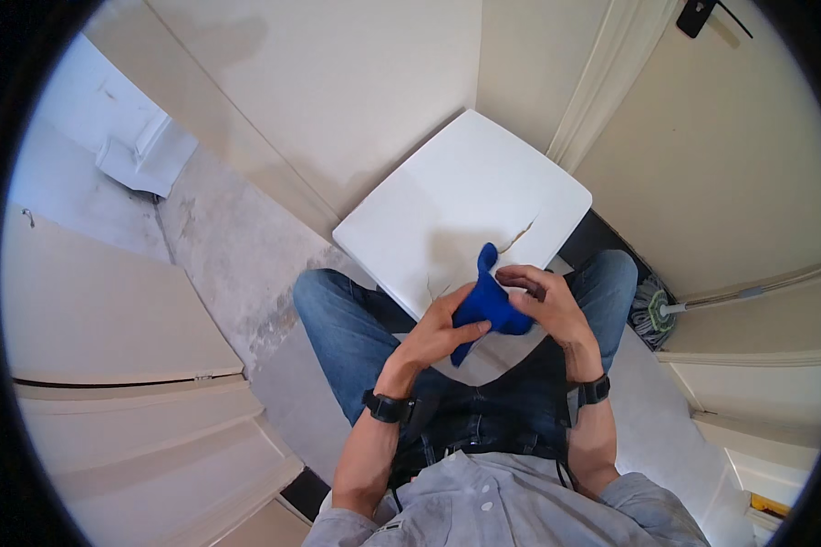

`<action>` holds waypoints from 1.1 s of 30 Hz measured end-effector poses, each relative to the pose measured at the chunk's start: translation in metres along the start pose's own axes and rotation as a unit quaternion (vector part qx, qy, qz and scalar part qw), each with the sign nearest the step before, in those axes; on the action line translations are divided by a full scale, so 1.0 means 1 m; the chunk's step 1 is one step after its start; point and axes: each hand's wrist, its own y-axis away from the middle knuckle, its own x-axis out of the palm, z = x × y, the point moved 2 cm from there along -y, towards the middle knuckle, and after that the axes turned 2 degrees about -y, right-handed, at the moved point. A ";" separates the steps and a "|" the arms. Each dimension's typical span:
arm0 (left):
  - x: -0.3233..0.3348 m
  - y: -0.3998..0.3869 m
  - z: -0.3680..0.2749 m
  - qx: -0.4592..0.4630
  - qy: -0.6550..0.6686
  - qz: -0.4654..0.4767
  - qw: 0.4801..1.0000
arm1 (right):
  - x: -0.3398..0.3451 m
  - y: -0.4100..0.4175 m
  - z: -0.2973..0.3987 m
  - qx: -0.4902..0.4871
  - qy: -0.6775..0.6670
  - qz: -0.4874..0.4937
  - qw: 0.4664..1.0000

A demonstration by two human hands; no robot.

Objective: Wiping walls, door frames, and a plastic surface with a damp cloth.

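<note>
My left hand grips a small piece of blue cloth with thumb and fingers. One narrow tip of the cloth sticks up towards the table, and another corner hangs below the hand. My right hand is at the right edge of the cloth, its fingers curved and apart; whether its thumb touches the fabric is hard to see. Both hands are above the near corner of a white tabletop, between my knees. Two cracks mark that top, the longer one to the right.
Walls meet behind the table. A door with a black handle stands to the right. Against it leans a mop, its head beside my right knee. Cabinet-like panels are at the left, past a stained floor.
</note>
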 end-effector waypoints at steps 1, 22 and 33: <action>0.000 0.003 0.002 -0.015 0.025 0.021 0.999 | -0.002 -0.006 -0.005 0.030 -0.046 -0.001 0.998; -0.026 0.040 -0.026 -0.045 0.018 0.232 0.972 | 0.058 -0.021 -0.069 0.160 -0.387 0.318 0.851; -0.098 0.058 0.009 -0.162 0.076 0.032 0.983 | 0.006 -0.053 -0.034 0.134 -0.195 0.105 0.966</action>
